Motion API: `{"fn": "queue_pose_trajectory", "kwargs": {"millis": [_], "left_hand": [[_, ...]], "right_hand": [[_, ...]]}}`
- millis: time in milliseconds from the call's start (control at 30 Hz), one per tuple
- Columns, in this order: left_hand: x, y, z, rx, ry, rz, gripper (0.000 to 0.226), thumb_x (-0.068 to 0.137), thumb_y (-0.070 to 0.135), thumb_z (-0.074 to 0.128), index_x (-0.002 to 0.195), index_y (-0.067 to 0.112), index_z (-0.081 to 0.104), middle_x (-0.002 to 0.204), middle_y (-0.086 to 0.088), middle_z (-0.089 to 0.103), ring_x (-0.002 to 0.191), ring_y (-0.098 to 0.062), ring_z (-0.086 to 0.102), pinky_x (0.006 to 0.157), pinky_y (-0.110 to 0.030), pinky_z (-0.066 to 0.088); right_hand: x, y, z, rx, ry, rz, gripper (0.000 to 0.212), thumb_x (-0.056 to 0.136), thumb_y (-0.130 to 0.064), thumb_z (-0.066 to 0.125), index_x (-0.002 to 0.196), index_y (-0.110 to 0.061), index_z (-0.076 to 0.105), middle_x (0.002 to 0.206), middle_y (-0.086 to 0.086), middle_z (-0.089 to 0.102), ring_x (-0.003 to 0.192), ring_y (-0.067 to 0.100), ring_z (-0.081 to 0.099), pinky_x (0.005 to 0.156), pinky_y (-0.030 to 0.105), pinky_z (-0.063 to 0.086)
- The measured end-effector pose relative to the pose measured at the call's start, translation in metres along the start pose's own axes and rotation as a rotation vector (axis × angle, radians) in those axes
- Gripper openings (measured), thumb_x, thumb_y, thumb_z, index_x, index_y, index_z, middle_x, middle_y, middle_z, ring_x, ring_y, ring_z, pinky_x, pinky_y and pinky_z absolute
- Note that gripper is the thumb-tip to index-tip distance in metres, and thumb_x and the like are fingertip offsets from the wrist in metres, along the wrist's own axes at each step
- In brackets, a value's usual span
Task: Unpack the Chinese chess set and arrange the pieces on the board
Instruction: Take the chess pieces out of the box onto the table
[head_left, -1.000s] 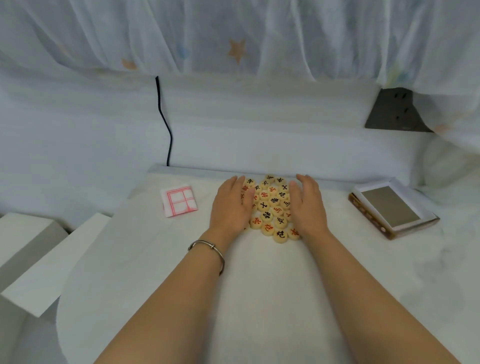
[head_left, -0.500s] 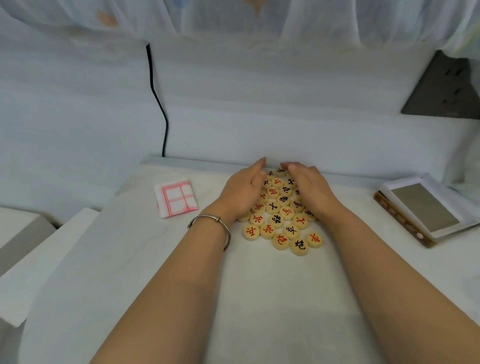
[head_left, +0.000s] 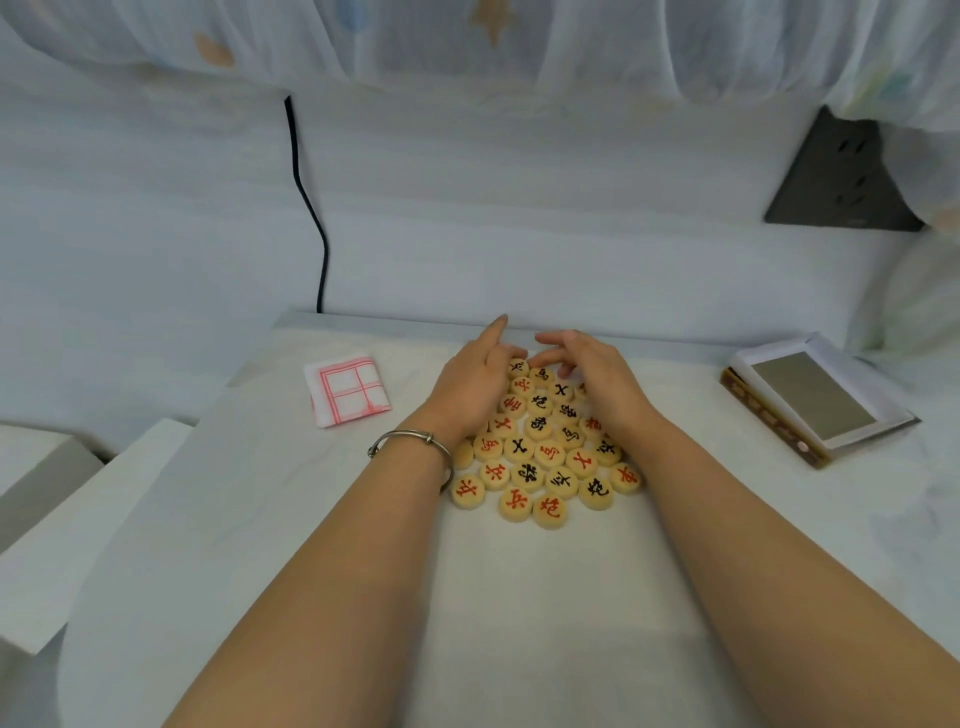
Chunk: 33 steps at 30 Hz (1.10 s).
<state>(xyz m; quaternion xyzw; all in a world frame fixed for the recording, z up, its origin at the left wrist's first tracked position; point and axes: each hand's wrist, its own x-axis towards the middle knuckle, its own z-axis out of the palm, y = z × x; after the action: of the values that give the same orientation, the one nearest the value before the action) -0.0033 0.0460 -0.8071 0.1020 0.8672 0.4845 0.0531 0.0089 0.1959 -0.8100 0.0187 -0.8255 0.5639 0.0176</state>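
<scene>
"White table (head_left: 545, 597), pale curtain (head_left: 467, 36) hung above it. What sits at the centre?" asks the picture desk.

"Round wooden chess pieces (head_left: 549, 452), face up in one tight cluster mid-table, towards the far edge. I count about twenty-six in sight, red and black characters mixed. The hands cover part of the cluster, so the full number cannot be told."

"And the hands?"

"Two, both forearms reaching in from the near edge. The left hand (head_left: 475, 382) lies against the cluster's left side, fingers straight, the forefinger lifted towards the far rim. It grips nothing. The right hand (head_left: 597, 379) arches over the far right of the cluster, fingers loosely bent, tips on or just above the farthest pieces. No piece shows pinched between them. One silver bracelet (head_left: 410, 441) circles the left wrist."

"What else?"

"One folded board (head_left: 347, 389), white with red lines, lies flat to the left of the pieces, apart from them. One box (head_left: 810, 400), a grey panel facing up, sits well to the right. On the wall behind are one black cable (head_left: 306, 197), dropping behind the table, and one dark socket plate (head_left: 841, 176) at upper right. Two white blocks (head_left: 93, 509) stand beside the table's left side."
</scene>
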Motion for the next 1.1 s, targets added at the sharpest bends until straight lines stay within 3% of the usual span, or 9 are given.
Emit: {"fn": "queue_pose_trajectory", "kwargs": {"millis": [167,267,333,400,533,633,767,933,1100], "left_hand": [[-0.016,0.005,-0.001,-0.103,0.028,-0.046,0.047,0.1,0.023,0.023,0.146,0.025,0.027,0.126,0.005,0.059,0.096,-0.003,0.053,0.075,-0.002,0.037],[-0.018,0.007,-0.002,-0.16,0.035,-0.065,0.047,0.1,0.024,0.024,0.146,0.025,0.028,0.127,0.004,0.058,0.109,-0.009,0.051,0.085,-0.016,0.033],[-0.02,0.008,-0.003,-0.181,0.018,-0.08,0.046,0.099,0.025,0.025,0.145,0.026,0.03,0.129,0.005,0.057,0.111,-0.008,0.048,0.087,-0.017,0.031],[-0.023,0.01,-0.005,-0.17,-0.008,-0.088,0.046,0.098,0.026,0.027,0.144,0.026,0.032,0.138,0.004,0.051,0.12,-0.009,0.044,0.091,-0.02,0.027],[-0.037,0.016,-0.006,-0.181,0.023,-0.082,0.048,0.098,0.025,0.034,0.146,0.025,0.028,0.144,0.005,0.041,0.105,-0.002,0.04,0.083,-0.016,0.033],[-0.05,0.016,-0.008,-0.236,0.05,-0.085,0.049,0.1,0.027,0.034,0.148,0.027,0.023,0.144,0.003,0.042,0.11,-0.004,0.04,0.087,-0.02,0.031],[-0.066,0.01,-0.009,-0.3,0.098,-0.098,0.045,0.1,0.03,0.034,0.145,0.027,0.029,0.144,-0.001,0.043,0.131,-0.016,0.04,0.098,-0.024,0.031],[-0.08,0.006,-0.013,-0.322,0.134,-0.147,0.041,0.099,0.034,0.036,0.139,0.029,0.038,0.145,0.003,0.04,0.133,-0.018,0.037,0.111,-0.042,0.033],[-0.102,0.005,-0.011,-0.267,0.187,-0.133,0.043,0.101,0.029,0.03,0.142,0.019,0.037,0.146,0.0,0.039,0.134,-0.017,0.036,0.112,-0.034,0.03]], "right_hand": [[-0.008,-0.007,0.001,0.1,0.206,0.014,0.038,0.097,-0.033,0.034,0.12,-0.018,0.061,0.123,-0.004,0.057,0.099,0.0,0.049,0.087,0.02,0.034],[-0.004,-0.01,0.002,-0.007,0.146,0.071,0.045,0.101,-0.034,0.026,0.13,-0.014,0.054,0.136,0.002,0.051,0.12,0.011,0.046,0.087,0.012,0.034],[-0.003,-0.009,0.001,-0.03,0.083,0.111,0.051,0.1,-0.042,0.021,0.131,-0.018,0.053,0.137,0.0,0.051,0.126,0.015,0.044,0.096,0.021,0.033],[-0.005,-0.008,-0.002,0.006,0.063,0.129,0.053,0.1,-0.045,0.019,0.126,-0.018,0.057,0.131,-0.002,0.056,0.122,0.013,0.048,0.095,0.027,0.033],[-0.018,-0.003,-0.013,0.155,0.067,0.103,0.055,0.102,-0.04,0.017,0.108,-0.011,0.064,0.111,0.006,0.066,0.107,0.018,0.059,0.102,0.034,0.039],[-0.034,0.0,-0.019,0.306,0.104,0.114,0.054,0.103,-0.036,0.017,0.102,-0.008,0.063,0.107,0.012,0.066,0.103,0.021,0.059,0.105,0.035,0.039],[-0.046,-0.003,-0.018,0.334,0.177,0.15,0.044,0.102,-0.036,0.022,0.106,-0.014,0.06,0.122,0.004,0.058,0.118,0.015,0.049,0.112,0.033,0.029],[-0.06,-0.004,-0.018,0.392,0.26,0.2,0.043,0.102,-0.036,0.025,0.118,-0.011,0.056,0.137,0.006,0.05,0.132,0.016,0.04,0.113,0.031,0.024],[-0.093,-0.002,-0.013,0.299,0.383,0.256,0.043,0.1,-0.035,0.027,0.127,-0.015,0.054,0.133,-0.001,0.049,0.125,0.013,0.042,0.099,0.025,0.029]]}}
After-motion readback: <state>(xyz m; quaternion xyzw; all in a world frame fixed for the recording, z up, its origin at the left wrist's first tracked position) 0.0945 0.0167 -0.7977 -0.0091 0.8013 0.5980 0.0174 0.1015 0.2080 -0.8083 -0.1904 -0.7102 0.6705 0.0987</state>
